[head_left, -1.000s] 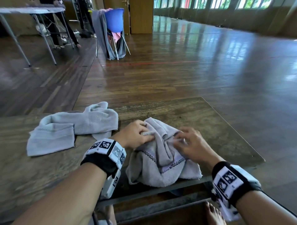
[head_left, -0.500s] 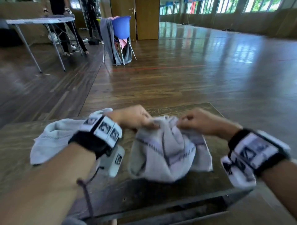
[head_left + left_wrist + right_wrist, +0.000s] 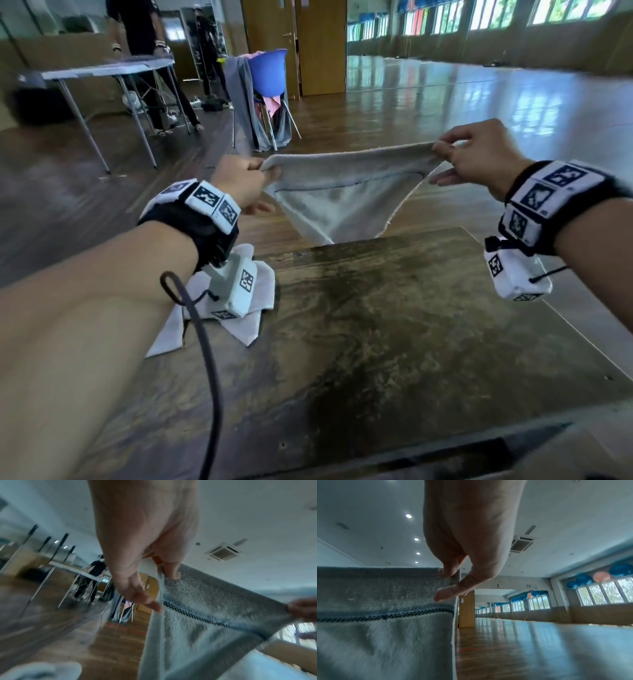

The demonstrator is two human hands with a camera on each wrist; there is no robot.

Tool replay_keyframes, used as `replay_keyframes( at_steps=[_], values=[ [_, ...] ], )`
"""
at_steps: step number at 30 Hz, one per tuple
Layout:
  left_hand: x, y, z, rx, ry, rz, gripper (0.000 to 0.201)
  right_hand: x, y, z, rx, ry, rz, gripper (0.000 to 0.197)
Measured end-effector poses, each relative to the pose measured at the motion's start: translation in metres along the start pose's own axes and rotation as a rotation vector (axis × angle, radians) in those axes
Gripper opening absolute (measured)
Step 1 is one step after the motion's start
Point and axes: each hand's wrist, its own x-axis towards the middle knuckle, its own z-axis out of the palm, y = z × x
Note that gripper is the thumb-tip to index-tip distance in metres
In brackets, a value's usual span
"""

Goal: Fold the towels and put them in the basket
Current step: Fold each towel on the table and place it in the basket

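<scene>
We've got the grey towel stretched out in the air above the bench, left hand pinching one top corner, right hand pinching the other. A second towel sits crumpled on the bench.

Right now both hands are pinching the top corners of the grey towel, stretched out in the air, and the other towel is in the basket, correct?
Not quite: the head view shows the other towel lying on the wooden table, not in a basket; none is visible. Left hand and right hand do pinch the grey towel.
</scene>
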Motion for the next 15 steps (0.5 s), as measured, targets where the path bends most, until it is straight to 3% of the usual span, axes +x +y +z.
replay_keyframes(
  at_steps=[3, 6, 8, 11, 12, 15],
  values=[
    [-0.005, -0.009, 0.009, -0.291, -0.113, -0.123, 0.033, 0.002, 0.012, 0.012, 0.13, -0.025, 0.108, 0.012],
    [-0.001, -0.016, 0.017, -0.356, -0.099, -0.13, 0.037, 0.009, 0.025, 0.02, 0.181, -0.058, 0.172, 0.013],
    [0.002, -0.016, 0.02, -0.269, 0.014, -0.041, 0.029, 0.015, 0.029, 0.022, 0.217, -0.079, 0.152, 0.014],
    [0.0, -0.013, 0.019, 0.045, 0.177, 0.19, 0.017, 0.022, 0.032, 0.022, 0.275, -0.018, 0.054, 0.013],
    [0.0, -0.014, 0.02, 0.095, 0.171, 0.239, 0.018, 0.023, 0.035, 0.022, 0.282, 0.022, 0.01, 0.014],
    [-0.004, -0.023, 0.027, 0.163, -0.018, 0.226, 0.024, 0.02, 0.05, 0.021, 0.239, 0.076, -0.025, 0.015]
  ],
)
